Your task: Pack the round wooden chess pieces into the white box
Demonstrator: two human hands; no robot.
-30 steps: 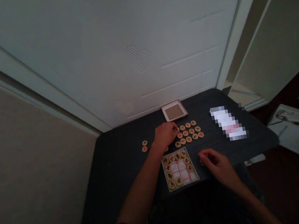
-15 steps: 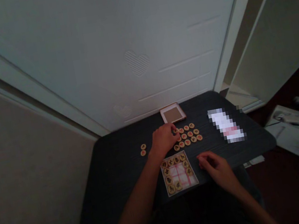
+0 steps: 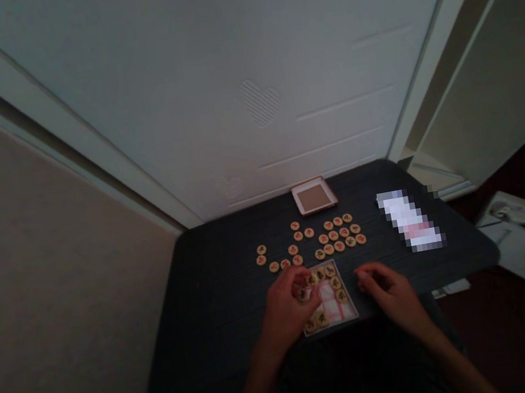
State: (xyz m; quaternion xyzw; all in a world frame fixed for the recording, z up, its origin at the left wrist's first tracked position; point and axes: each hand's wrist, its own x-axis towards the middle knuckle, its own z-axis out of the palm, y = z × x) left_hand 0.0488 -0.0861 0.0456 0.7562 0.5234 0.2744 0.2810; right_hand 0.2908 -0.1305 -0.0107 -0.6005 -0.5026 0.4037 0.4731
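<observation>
My left hand (image 3: 286,304) is over the left side of a shallow square box (image 3: 351,309), its thumb and fingers in a pinch. It grips a Chinese chess piece, mostly hidden by the fingers. Round wooden pieces with black characters line the box's back, left and right sides, and two sit at its front left. A white sheet with pink lines shows in its middle. To the right of the box, my right hand (image 3: 385,290) stays low with fingers curled and thumb against them; whether anything is inside cannot be seen.
Behind the box, red-marked and black-marked pieces (image 3: 333,235) lie in rows and loose groups on the dark table (image 3: 212,314). The box lid (image 3: 314,197) rests near the white panel. A blurred-out white object (image 3: 408,218) lies at the right.
My left hand has come back from the rows of pieces to the box, and a black-marked piece is gone from the back row. My right hand keeps its pose. The view has shifted slightly.
</observation>
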